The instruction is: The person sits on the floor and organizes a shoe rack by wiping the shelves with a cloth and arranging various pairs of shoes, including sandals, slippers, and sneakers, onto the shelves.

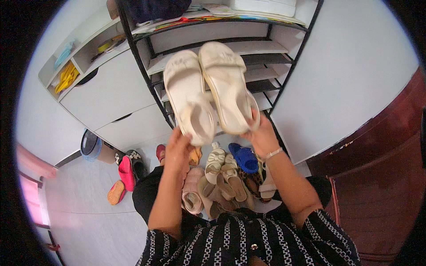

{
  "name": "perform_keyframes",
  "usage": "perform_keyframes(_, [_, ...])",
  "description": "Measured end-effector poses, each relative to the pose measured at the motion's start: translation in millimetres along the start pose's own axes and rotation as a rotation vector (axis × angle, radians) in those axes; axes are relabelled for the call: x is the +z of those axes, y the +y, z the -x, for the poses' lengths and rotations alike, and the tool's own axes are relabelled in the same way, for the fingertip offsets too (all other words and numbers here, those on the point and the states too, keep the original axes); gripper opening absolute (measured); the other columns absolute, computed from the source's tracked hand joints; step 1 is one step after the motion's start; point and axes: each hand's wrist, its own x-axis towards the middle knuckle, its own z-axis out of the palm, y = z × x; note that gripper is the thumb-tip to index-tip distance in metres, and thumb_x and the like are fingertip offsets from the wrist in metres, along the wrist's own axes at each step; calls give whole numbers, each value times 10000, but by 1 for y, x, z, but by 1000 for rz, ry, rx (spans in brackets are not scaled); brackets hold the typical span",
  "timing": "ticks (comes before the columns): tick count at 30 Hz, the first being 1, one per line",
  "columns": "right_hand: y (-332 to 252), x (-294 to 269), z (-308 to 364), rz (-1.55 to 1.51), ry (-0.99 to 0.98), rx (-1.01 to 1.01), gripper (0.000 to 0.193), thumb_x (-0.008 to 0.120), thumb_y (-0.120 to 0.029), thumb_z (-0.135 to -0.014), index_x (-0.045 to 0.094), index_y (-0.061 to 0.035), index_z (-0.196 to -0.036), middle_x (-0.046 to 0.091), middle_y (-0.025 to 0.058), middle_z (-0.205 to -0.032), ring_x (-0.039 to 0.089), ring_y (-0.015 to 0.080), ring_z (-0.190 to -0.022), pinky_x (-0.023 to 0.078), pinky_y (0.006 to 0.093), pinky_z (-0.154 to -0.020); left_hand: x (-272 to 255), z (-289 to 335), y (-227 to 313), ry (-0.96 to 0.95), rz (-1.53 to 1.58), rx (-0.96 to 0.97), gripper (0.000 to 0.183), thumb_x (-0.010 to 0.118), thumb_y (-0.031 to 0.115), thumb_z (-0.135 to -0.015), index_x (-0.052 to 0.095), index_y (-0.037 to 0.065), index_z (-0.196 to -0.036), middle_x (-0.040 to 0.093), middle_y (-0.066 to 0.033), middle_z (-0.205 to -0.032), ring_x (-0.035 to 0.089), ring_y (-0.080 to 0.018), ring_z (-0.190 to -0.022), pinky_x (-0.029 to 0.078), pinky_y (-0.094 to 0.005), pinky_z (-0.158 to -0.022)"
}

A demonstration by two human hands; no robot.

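Note:
A pair of cream sandals (224,82) is raised in front of the shoe rack (262,46), side by side with toes pointing away from me. My left hand (178,144) grips the heel end of the left sandal. The heel strap of the right one is in the fingers of my right hand (262,135). Both hands are slightly blurred. Below them on the floor lies a cluster of shoes, with a pink padded slipper (193,188), a cream shoe with a bow (214,159) and a blue slipper (244,158) among them.
A white cabinet (115,84) stands left of the rack, with a waste bin (98,148) beside it. Pink slippers (126,173) lie on the tiled floor (84,221). On the right are a white wall (341,75) and a dark red door (381,190).

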Motion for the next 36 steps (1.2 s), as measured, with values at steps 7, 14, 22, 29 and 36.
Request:
perform_keyframes(7, [-34, 49, -118, -34, -98, -60, 267, 628, -206, -796, 555, -30, -983, 577, 48, -865, 548, 124, -762, 489, 251, -633, -3, -107, 70, 26, -190, 109, 238, 498, 213, -854, 519, 40, -1016, 567, -41, -871, 536, -123, -694, 471, -257, -589])
perform_keyframes(14, [-45, 83, -195, 373, -107, -8, 363, 583, -304, -814, 556, 38, -935, 585, 106, -842, 593, 140, -668, 492, 232, -518, -11, -172, 93, 202, -568, 161, 306, 446, 261, -879, 491, 4, -1040, 560, -81, -828, 537, -147, -620, 468, -266, -501])
perform_keyframes(22, [-31, 81, -188, 1100, -108, -589, 600, 664, -404, -699, 516, 0, -1118, 611, 176, -886, 595, 264, -719, 463, 340, -724, -18, -152, 50, 343, -710, 561, 634, 596, 88, -813, 248, 16, -1337, 564, -147, -1038, 619, -167, -721, 501, -253, -538])
perform_keyframes(29, [-27, 77, -207, 1101, -81, -642, 608, 670, -341, -712, 469, 0, -1173, 616, 149, -872, 594, 217, -710, 469, 314, -674, -5, -159, 47, 487, -922, 770, 541, 615, 145, -806, 378, 27, -1277, 596, -145, -980, 627, -189, -684, 482, -278, -564])
perform_keyframes(36, [-45, 40, -156, 993, -174, -520, 518, 552, -405, -798, 497, -17, -1137, 548, 187, -1090, 547, 287, -974, 414, 398, -865, -43, -171, 33, 756, -1286, 1178, 312, 665, 231, -759, 601, 87, -1028, 645, -98, -805, 618, -229, -708, 484, -303, -626])
